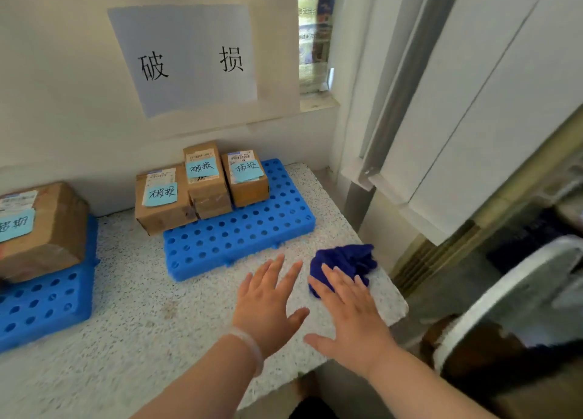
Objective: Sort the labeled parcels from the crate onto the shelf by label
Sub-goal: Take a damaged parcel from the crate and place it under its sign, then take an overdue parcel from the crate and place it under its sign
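Left hand (268, 302), right hand (350, 317): both ungloved. Forearms (202, 377) uncovered down to the frame edge. Left wrist: one thin bangle (249, 343), pale, translucent, smooth, close-fitting round the wrist.

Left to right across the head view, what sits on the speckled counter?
Large brown cardboard parcel → low cardboard parcel with blue note → tall narrow cardboard parcel → small square cardboard parcel → crumpled dark blue cloth.

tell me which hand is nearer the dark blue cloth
Right. The right hand overlaps the near edge of the dark blue cloth; the left hand is spread to its left, apart.
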A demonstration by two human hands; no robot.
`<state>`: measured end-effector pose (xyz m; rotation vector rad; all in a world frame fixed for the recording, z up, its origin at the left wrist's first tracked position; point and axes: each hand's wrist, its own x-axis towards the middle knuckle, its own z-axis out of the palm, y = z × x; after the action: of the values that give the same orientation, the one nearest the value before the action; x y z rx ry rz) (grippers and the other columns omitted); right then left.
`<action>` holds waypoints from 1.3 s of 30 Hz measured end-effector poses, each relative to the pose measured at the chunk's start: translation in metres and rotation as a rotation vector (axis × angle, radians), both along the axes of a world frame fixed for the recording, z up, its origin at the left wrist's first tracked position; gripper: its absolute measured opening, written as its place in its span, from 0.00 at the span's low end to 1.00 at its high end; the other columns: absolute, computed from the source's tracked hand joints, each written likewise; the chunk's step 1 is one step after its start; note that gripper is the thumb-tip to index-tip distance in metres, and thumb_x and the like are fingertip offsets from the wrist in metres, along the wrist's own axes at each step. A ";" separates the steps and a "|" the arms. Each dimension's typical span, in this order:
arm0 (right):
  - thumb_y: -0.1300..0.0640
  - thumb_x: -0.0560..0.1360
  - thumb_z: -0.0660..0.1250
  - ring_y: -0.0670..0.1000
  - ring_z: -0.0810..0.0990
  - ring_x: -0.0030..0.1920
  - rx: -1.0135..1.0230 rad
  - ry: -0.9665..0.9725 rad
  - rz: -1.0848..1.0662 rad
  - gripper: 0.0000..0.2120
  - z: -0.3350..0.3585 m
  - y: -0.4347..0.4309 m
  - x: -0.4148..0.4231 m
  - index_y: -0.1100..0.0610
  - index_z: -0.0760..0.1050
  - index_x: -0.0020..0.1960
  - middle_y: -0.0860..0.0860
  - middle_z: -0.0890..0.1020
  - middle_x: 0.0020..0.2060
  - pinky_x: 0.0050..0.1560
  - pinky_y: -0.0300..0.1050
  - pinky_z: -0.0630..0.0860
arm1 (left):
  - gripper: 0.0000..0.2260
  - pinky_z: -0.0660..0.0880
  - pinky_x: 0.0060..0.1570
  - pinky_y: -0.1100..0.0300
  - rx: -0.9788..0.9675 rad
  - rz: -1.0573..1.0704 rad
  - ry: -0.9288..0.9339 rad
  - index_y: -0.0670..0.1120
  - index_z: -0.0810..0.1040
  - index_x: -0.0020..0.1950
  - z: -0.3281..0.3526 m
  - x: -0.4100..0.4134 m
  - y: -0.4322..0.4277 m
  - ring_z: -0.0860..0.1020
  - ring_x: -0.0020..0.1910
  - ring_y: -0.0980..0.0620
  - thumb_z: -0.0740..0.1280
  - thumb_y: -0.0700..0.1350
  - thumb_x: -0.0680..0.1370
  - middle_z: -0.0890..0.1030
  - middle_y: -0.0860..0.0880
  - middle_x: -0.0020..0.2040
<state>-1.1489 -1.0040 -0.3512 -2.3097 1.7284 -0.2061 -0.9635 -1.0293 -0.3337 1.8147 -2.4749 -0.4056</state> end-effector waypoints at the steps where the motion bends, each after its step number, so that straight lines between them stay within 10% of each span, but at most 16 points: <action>1: 0.27 0.69 0.56 0.47 0.42 0.78 -0.003 0.020 -0.014 0.43 0.000 0.020 -0.002 0.42 0.50 0.79 0.47 0.46 0.80 0.74 0.51 0.39 | 0.35 0.43 0.77 0.48 -0.006 -0.024 0.003 0.61 0.36 0.78 -0.001 -0.006 0.015 0.42 0.79 0.50 0.55 0.65 0.79 0.39 0.53 0.80; 13: 0.35 0.75 0.62 0.48 0.29 0.76 0.020 0.081 -0.421 0.44 0.040 0.185 -0.117 0.39 0.34 0.77 0.43 0.30 0.76 0.77 0.55 0.33 | 0.38 0.48 0.77 0.47 -0.066 -0.382 0.142 0.62 0.41 0.79 0.029 -0.155 0.112 0.45 0.80 0.49 0.61 0.65 0.77 0.44 0.52 0.81; 25: 0.39 0.78 0.61 0.43 0.26 0.71 0.101 -0.055 -0.769 0.40 0.047 0.323 -0.298 0.42 0.38 0.79 0.41 0.30 0.76 0.73 0.50 0.31 | 0.37 0.45 0.77 0.48 0.012 -0.706 0.124 0.63 0.39 0.78 0.041 -0.378 0.216 0.45 0.80 0.48 0.61 0.62 0.78 0.44 0.54 0.81; 39: 0.38 0.75 0.65 0.54 0.41 0.79 0.129 0.001 -1.126 0.45 0.029 0.399 -0.544 0.44 0.38 0.79 0.51 0.39 0.80 0.78 0.53 0.42 | 0.37 0.44 0.77 0.47 0.168 -0.703 0.055 0.64 0.38 0.78 0.023 -0.554 0.296 0.43 0.80 0.48 0.61 0.62 0.79 0.42 0.54 0.81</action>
<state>-1.6931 -0.6052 -0.3221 -1.0094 2.7172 -0.2617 -1.5171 -0.7328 -0.3104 0.8820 -3.0434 -0.6881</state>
